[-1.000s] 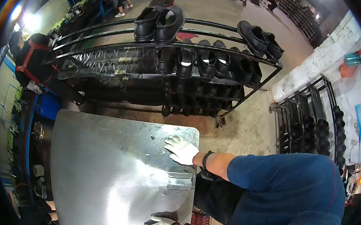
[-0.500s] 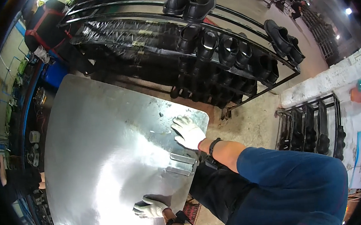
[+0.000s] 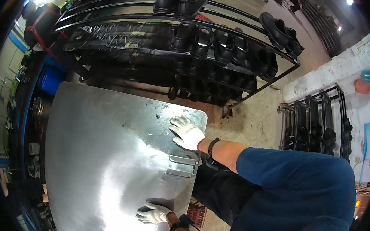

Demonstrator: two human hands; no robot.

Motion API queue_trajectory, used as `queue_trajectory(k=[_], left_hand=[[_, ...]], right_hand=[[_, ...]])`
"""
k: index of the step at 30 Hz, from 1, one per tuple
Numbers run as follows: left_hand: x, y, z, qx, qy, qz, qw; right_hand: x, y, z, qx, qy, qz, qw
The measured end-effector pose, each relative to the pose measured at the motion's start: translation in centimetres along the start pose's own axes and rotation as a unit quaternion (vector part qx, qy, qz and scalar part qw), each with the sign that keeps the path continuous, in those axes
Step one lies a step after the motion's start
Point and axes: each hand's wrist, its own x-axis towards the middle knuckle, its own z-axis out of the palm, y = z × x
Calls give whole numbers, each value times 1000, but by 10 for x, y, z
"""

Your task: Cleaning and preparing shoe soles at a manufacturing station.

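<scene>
Noted only a slight swing of the view since the earlier frame; found right hand point(image 3: 188, 133) and left hand point(image 3: 153, 212) at practically the same spots on the counter point(image 3: 92, 135).

Located counter to the left of the body: broad, smooth metal top, rounded at the far right corner. Laid on it palm-down, both along its right side: right hand farther, close to that corner; left hand nearer. Both open, fingers somewhat spread, gripping nothing. Cannot tell how hard pressed.

Between them, at the right edge: metal bracket point(image 3: 183, 160) with two parallel strips, touched by neither.

Judged stiff and probably heavy as a whole, from breadth and lack of visible sag. Not fragile; more likely to scratch than break. Expect slipperiness under fabric gloves, given the glossy glare; perhaps slightly more drag at the dark marks point(image 3: 158, 116) by the far right corner.

Would take hold at the right rim, on either side of the bracket, rather than by flat palms. Would not trust the bracket as a handle: cannot tell how fixed.
</scene>
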Motion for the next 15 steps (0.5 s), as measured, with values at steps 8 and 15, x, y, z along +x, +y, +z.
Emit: queue_trajectory(k=[8,15], left_hand=[[3,-7,15,36,40,11,998],[2,-10,16,43,68,19,997]], right_hand=[[0,2,-1,21,9,4,1000],[2,3,3,13,5,1,1000]])
